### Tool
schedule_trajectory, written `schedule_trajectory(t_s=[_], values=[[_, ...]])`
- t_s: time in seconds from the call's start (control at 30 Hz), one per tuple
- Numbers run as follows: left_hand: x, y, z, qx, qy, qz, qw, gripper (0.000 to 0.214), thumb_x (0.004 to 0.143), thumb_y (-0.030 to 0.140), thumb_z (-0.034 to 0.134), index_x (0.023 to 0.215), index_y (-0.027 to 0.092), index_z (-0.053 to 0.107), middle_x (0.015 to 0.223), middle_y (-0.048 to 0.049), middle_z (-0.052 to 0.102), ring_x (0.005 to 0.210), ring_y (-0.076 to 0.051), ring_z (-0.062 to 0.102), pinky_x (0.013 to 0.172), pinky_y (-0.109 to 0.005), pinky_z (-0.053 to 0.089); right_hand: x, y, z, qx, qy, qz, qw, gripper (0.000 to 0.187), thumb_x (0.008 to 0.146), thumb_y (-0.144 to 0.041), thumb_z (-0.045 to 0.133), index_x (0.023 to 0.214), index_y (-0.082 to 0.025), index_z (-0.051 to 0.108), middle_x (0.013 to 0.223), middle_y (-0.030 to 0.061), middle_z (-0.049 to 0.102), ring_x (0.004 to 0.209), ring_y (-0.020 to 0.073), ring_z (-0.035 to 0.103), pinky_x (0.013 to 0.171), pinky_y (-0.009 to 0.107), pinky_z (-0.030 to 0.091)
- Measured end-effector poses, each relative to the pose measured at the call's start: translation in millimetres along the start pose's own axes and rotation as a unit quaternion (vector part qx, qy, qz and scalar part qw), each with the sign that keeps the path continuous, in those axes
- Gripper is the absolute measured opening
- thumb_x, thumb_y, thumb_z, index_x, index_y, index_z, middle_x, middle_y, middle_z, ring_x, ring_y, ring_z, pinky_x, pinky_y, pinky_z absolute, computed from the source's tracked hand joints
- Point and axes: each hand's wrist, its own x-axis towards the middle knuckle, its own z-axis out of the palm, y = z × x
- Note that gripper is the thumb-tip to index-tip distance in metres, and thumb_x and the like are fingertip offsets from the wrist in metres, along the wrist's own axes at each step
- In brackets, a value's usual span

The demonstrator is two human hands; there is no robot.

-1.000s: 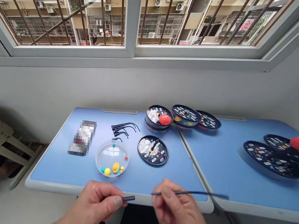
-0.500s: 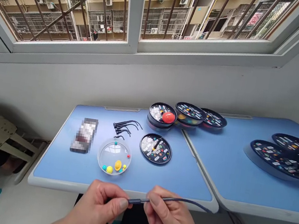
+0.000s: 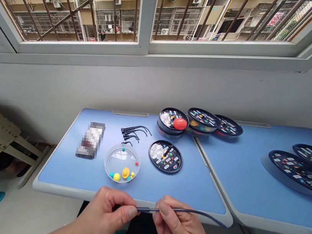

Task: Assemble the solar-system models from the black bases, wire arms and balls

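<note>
My left hand (image 3: 112,209) and my right hand (image 3: 177,226) are both closed on a thin dark curved rod (image 3: 204,214), held level just in front of the table's front edge. Between my fingertips a thicker sleeve-like part meets a thinner piece; whether they are joined I cannot tell. The rod's free end bends down past my right hand. Beyond my hands sits a clear round dish (image 3: 121,160) with several small coloured balls in it. To its right lies a black printed disc (image 3: 173,159) with a short black post at its centre. Several black curved rods (image 3: 136,131) lie behind the dish.
A pixelated flat object (image 3: 91,141) lies at the table's left. Stacked round containers with printed black lids (image 3: 204,117) stand at the back, a red ball (image 3: 179,124) on one. More printed discs (image 3: 301,171) are on the right table. A barred window is behind.
The view has shifted slightly, so the table things appear a little further right. Both hands keep their hold on the rod, with hardly any movement.
</note>
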Motion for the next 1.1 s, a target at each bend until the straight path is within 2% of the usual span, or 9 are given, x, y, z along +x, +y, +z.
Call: schedule_trajectory(t_s=[0.13, 0.27, 0.43, 0.53, 0.63, 0.9, 1.1], values=[[0.5, 0.0, 0.2, 0.014, -0.001, 0.016, 1.000, 0.038, 0.079, 0.044, 0.053, 0.067, 0.010, 0.067, 0.047, 0.0050, 0.032, 0.047, -0.007, 0.027, 0.045, -0.021, 0.024, 1.4, 1.6, 0.1, 0.014, 0.004, 0.005, 1.000, 0.049, 0.082, -0.059, 0.043, 0.058, -0.017, 0.050, 0.050, -0.0013, 0.045, 0.044, 0.0080, 0.033, 0.043, 0.024, 0.024], [0.7, -0.4, -0.2, 0.003, -0.001, 0.002, 1.000, 0.038, 0.078, 0.044, 0.054, 0.068, 0.011, 0.067, 0.048, 0.0038, 0.035, 0.047, -0.008, 0.031, 0.045, -0.021, 0.026, 2.1, 2.2, 1.0, 0.046, -0.002, 0.016, 0.999, 0.048, 0.081, -0.060, 0.044, 0.059, -0.018, 0.051, 0.050, -0.0011, 0.046, 0.044, 0.0085, 0.035, 0.043, 0.023, 0.026], [-0.2, 2.8, -1.1, 0.051, 0.014, 0.031, 0.998, 0.034, 0.080, 0.039, 0.051, 0.069, 0.011, 0.068, 0.048, 0.0040, 0.034, 0.048, -0.008, 0.029, 0.046, -0.021, 0.027, 0.6, -1.4, 1.1, -0.030, 0.035, -0.043, 0.998, 0.047, 0.083, -0.054, 0.046, 0.054, -0.018, 0.052, 0.052, -0.0003, 0.047, 0.047, 0.0099, 0.038, 0.046, 0.024, 0.030], [-0.2, 3.4, -1.4, 0.068, 0.013, 0.060, 0.996, 0.035, 0.081, 0.038, 0.050, 0.070, 0.011, 0.069, 0.049, 0.0030, 0.036, 0.049, -0.009, 0.031, 0.048, -0.021, 0.028, 2.5, -1.3, 2.7, 0.022, 0.019, -0.018, 0.999, 0.048, 0.081, -0.057, 0.046, 0.055, -0.017, 0.053, 0.049, -0.0011, 0.045, 0.043, 0.0084, 0.035, 0.043, 0.023, 0.028], [0.0, 1.4, -0.5, 0.055, 0.016, 0.058, 0.997, 0.036, 0.081, 0.040, 0.051, 0.070, 0.010, 0.069, 0.049, 0.0024, 0.038, 0.049, -0.009, 0.033, 0.047, -0.021, 0.029, 5.9, 1.4, 5.7, 0.084, -0.001, 0.015, 0.996, 0.050, 0.079, -0.061, 0.046, 0.056, -0.016, 0.053, 0.047, -0.0021, 0.044, 0.040, 0.0068, 0.033, 0.040, 0.022, 0.025], [1.4, -2.6, -0.8, 0.063, 0.025, 0.044, 0.997, 0.035, 0.081, 0.039, 0.051, 0.072, 0.011, 0.069, 0.052, 0.0012, 0.043, 0.050, -0.009, 0.036, 0.047, -0.020, 0.029, 4.5, 2.8, 6.9, 0.014, 0.023, -0.032, 0.999, 0.045, 0.085, -0.052, 0.044, 0.057, -0.017, 0.052, 0.052, -0.0004, 0.050, 0.044, 0.0082, 0.038, 0.045, 0.023, 0.031], [3.3, -1.5, 0.1, 0.077, 0.023, 0.070, 0.994, 0.034, 0.082, 0.038, 0.050, 0.071, 0.012, 0.069, 0.051, 0.0010, 0.045, 0.049, -0.009, 0.037, 0.046, -0.020, 0.031, 6.2, 7.4, 6.4, 0.043, 0.017, -0.040, 0.998, 0.044, 0.085, -0.051, 0.046, 0.058, -0.017, 0.052, 0.053, 0.0001, 0.052, 0.044, 0.0083, 0.040, 0.044, 0.023, 0.031]])
